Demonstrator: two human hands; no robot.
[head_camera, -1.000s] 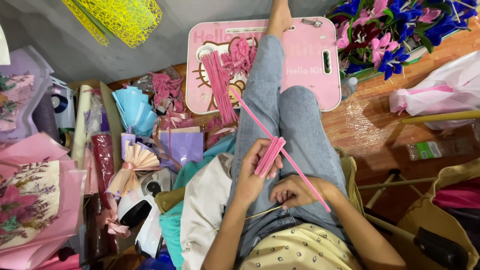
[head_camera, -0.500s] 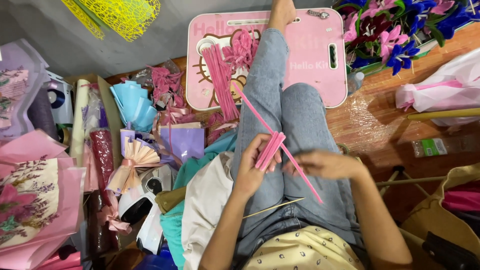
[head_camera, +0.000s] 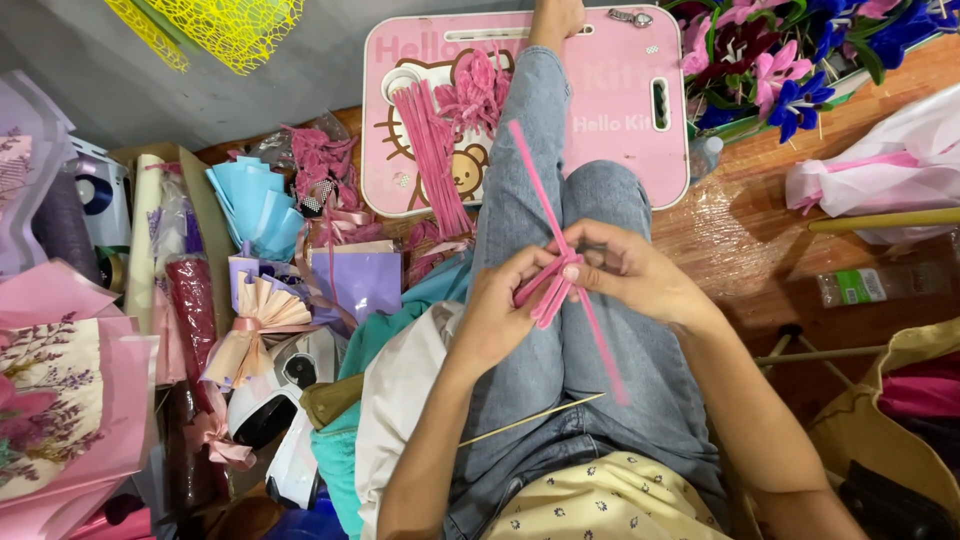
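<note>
Seen from the head camera, the person sits with jeans-clad legs (head_camera: 530, 330) stretched out, and clutter crowds both sides of them, leaving little free floor. Above the thighs, the left hand (head_camera: 500, 310) pinches a folded bundle of pink pipe cleaners (head_camera: 545, 290), and the right hand (head_camera: 635, 275) grips one long pink pipe cleaner (head_camera: 540, 190) that crosses the bundle and runs on toward the knees. A thin wooden skewer (head_camera: 530, 420) lies across the lap below the hands. Beyond the knees, a pink lap tray (head_camera: 630, 110) carries loose straight pipe cleaners (head_camera: 430, 150) and curled ones (head_camera: 475, 90). Left of the legs a cardboard box (head_camera: 205, 220) holds rolled wrapping sheets, partly hidden. Artificial flowers (head_camera: 790, 60) are cut off at the top edge.
</note>
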